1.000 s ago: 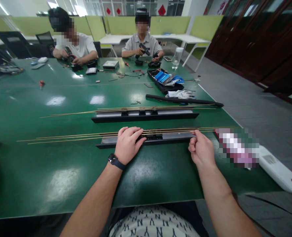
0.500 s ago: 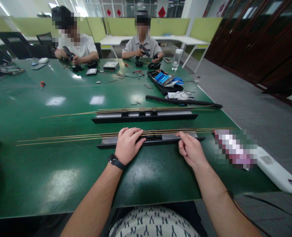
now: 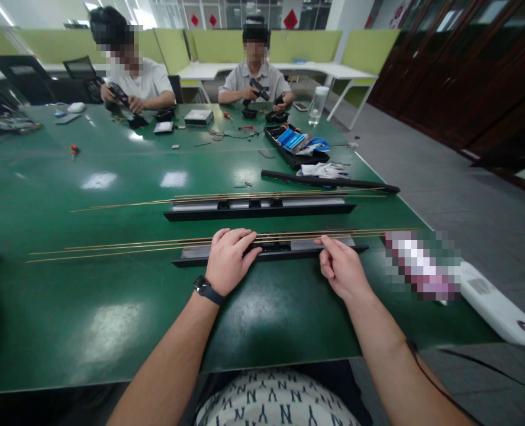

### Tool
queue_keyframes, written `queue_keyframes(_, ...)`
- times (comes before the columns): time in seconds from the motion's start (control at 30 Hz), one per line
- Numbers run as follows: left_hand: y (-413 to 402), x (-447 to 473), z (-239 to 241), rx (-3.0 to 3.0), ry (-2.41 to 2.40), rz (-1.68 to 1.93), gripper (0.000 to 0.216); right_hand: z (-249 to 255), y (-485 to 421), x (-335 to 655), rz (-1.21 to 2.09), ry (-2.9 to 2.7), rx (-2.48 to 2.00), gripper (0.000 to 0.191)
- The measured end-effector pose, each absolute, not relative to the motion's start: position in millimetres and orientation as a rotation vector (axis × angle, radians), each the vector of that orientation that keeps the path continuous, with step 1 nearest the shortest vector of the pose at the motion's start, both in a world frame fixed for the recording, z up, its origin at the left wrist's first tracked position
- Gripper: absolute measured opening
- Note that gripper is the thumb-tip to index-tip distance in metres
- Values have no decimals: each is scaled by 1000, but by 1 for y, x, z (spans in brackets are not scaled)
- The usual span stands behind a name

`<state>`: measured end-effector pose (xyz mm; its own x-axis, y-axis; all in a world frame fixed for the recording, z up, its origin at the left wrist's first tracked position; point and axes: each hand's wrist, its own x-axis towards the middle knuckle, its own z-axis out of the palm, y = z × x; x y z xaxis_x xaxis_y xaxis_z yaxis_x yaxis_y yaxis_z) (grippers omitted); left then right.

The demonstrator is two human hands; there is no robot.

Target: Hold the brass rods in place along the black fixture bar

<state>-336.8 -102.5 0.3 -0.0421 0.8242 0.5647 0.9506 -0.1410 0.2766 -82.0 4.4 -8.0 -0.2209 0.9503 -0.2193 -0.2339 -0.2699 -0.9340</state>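
A long black rail with a grey inner strip (image 3: pixel 304 244) lies crosswise on the green table before me. Thin brass-coloured rods (image 3: pixel 120 245) run along it and stick out past both ends. My left hand (image 3: pixel 229 260), with a dark watch at the wrist, is curled over the rail's middle, fingers on the far side and thumb on the near side. Beneath its thumb side are small black blocks (image 3: pixel 282 246). To the right, my right hand (image 3: pixel 344 269) is closed, thumb and index finger pinched at the rods; whether one is between the fingertips is hard to see.
Behind lies a second black rail (image 3: pixel 262 211) with similar rods. Farther back are a black bar (image 3: pixel 298 178), white gloves (image 3: pixel 324 170) and a black tray (image 3: pixel 295 158). A white device (image 3: pixel 495 307) rests right. Two people sit across the green table (image 3: pixel 111 355), handling dark parts.
Both my hands keep their places on the rail and rods. The view has shifted very slightly. Across the table, the left person's hands and dark part have moved a little.
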Motion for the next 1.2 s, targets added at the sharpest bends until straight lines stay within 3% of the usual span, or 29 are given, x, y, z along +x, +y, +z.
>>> queue_keyframes(0.67, -103, -337, 1, -2023, -1927, -924, 28, -6, 19, -65, 1308, -722, -1206, 29)
queue_keyframes(1.2, -103, -336, 1, -2024, -1924, -934, 27, -6, 2, -85, 1673, -1086, -1108, 41)
